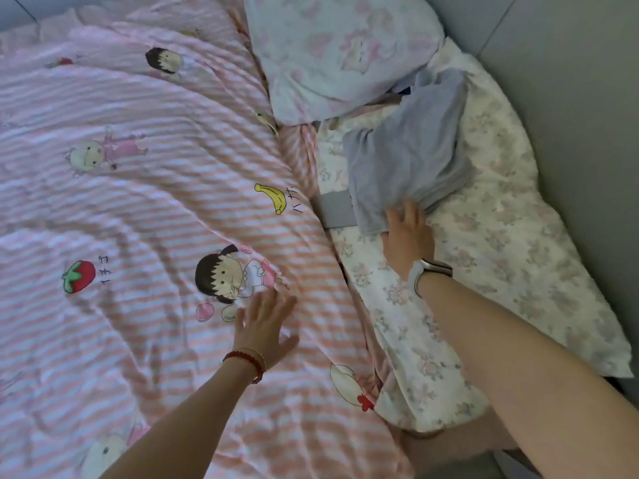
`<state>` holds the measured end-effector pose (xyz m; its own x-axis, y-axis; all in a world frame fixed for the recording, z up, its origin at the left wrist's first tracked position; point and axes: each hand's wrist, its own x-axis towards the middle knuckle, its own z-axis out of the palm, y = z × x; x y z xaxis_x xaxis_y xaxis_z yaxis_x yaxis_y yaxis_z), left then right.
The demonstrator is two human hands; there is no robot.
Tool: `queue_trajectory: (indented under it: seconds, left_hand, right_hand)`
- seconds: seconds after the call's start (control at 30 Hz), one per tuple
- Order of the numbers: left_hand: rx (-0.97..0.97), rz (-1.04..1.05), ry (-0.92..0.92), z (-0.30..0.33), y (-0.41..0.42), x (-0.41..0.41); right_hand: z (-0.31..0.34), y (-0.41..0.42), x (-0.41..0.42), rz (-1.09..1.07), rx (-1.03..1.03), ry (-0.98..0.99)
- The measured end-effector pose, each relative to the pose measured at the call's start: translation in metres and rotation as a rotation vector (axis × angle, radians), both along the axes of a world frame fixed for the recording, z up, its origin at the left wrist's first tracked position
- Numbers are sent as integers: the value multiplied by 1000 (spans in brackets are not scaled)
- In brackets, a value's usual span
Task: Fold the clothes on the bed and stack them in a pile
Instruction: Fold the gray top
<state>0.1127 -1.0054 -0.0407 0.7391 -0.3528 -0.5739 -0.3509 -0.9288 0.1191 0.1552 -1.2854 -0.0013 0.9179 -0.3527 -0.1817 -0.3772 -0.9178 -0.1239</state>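
right hand (408, 233): fingers curled into near edge of grey garment (408, 157), apparently clamped on a bunched fold
left hand (264, 323): fingers apart, flat on pink striped quilt (138, 188), well left of garment
garment: crumpled on floral sheet (501, 236), just below pillow (339, 50)
risk: one-handed pull likely drags garment bunched, creases set, far end snags under pillow
risk: second grey piece (337, 210) beside garment may come along
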Motion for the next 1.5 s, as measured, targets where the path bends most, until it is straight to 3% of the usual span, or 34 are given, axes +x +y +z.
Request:
queue_trajectory:
  seconds: [0.1, 0.2, 0.37, 0.5, 0.67, 0.77, 0.83, 0.97, 1.07, 1.23, 1.5]
  left_hand:
    - [-59, 9, 45, 3, 9, 9]
    - [-248, 153, 92, 21, 19, 17]
    - [-588, 337, -23, 86, 46, 30]
    - [-893, 421, -192, 172, 80, 45]
    - [-1238, 395, -169, 282, 155, 21]
    - [-1258, 404, -316, 321, 223, -8]
    - [-1240, 376, -412, 337, 276, -26]
    - [-1101, 330, -445, 367, 376, -48]
    - [-1119, 383, -465, 389, 428, -57]
    - [-1203, 495, -605, 412, 480, -70]
    - [-1406, 799, -775, 425, 526, -82]
  right_hand:
    - [4, -1, 7, -105, 125, -141]
    - [35, 17, 9, -308, 337, -393]
    - [110, 69, -1, -212, 520, -664]
    - [175, 141, -10, -18, 743, -609]
    - [269, 254, -39, 204, 872, -555]
    - [312, 325, -58, 331, 963, -486]
    - [326, 371, -67, 417, 914, -459]
    - [337, 449, -78, 542, 727, -441]
    - [347, 501, -79, 634, 855, -365]
    - [336, 562, -78, 799, 920, -189]
    - [305, 595, -67, 753, 826, -79]
